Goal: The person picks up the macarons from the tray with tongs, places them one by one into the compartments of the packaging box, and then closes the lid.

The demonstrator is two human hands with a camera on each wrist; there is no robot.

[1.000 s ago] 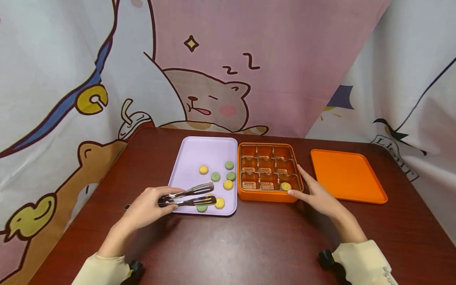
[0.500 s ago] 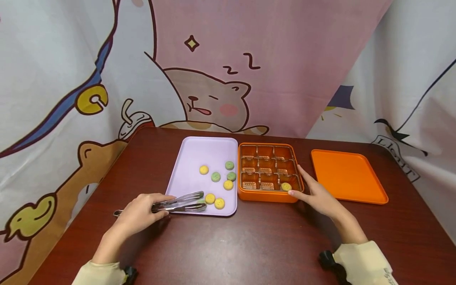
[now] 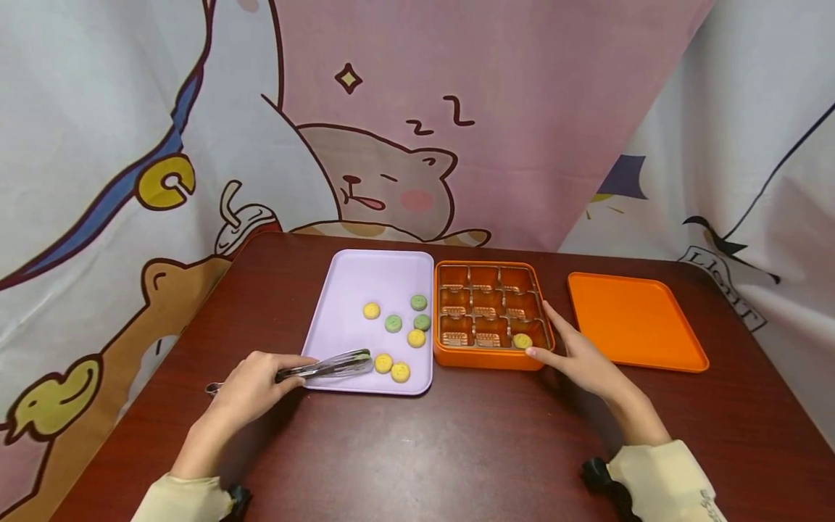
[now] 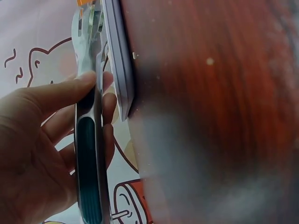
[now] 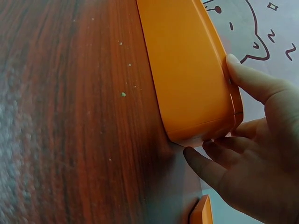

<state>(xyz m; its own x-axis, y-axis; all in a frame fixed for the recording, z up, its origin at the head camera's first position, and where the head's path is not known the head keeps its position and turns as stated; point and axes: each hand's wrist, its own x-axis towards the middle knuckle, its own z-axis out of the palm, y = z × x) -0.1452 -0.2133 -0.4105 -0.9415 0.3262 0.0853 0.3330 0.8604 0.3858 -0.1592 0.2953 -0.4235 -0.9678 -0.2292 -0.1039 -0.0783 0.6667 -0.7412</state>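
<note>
My left hand point(image 3: 251, 384) grips a pair of metal tongs point(image 3: 326, 367) with dark handles, low over the near left part of the lilac tray point(image 3: 352, 272). A green button-like cookie point(image 4: 96, 21) sits between the tong tips, mostly covered by them. On the tray lie several yellow cookies point(image 3: 401, 373) and green cookies point(image 3: 393, 323). With thumb on the rim and fingers along the side, my right hand point(image 3: 580, 359) holds the near right corner of an orange box point(image 3: 489, 359). One yellow cookie point(image 3: 522, 341) lies in the box's near right compartment.
Inside the box is a clear divided insert point(image 3: 485, 299). To its right lies a flat orange lid point(image 3: 639, 322). The box stands against the tray's right edge on a dark wooden table point(image 3: 404, 449). A printed curtain point(image 3: 509, 130) hangs behind.
My left hand has drawn the tongs left and toward me, and their arms have come together on the green cookie. The right hand stays on the box.
</note>
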